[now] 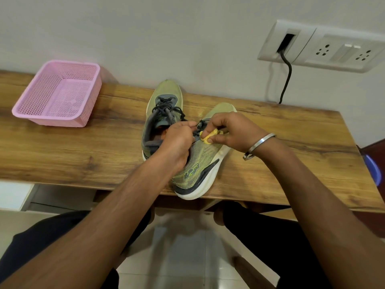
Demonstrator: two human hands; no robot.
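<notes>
Sneaker [200,161] nearest the person lies on the wooden bench [83,147], heel at the front edge and toe toward the wall. Both hands meet over its lacing, and two bare forearms reach in from below.

The left hand [177,142] arches over the sneaker's collar, its fingers curled tight and pinching the dark lace [201,123]. The right hand [231,130] sits just beside it. Its thumb and forefinger are closed on a small yellow piece [208,137] held at the lace, and its other fingers are bent.

There are two sneakers; the second sneaker [166,92] lies just beside the first, farther back and to the left. Both are olive-green knit with thick white foam soles and dark trim. The bench top is brown, with a strong wood grain.

One pink basket [62,122] of perforated plastic, rectangular with rounded corners, stands well apart at the left. One white switch plate [333,51] is on the wall, with a black cable [287,80] hanging from it. One plain metal bangle [260,142] circles the right wrist.
</notes>
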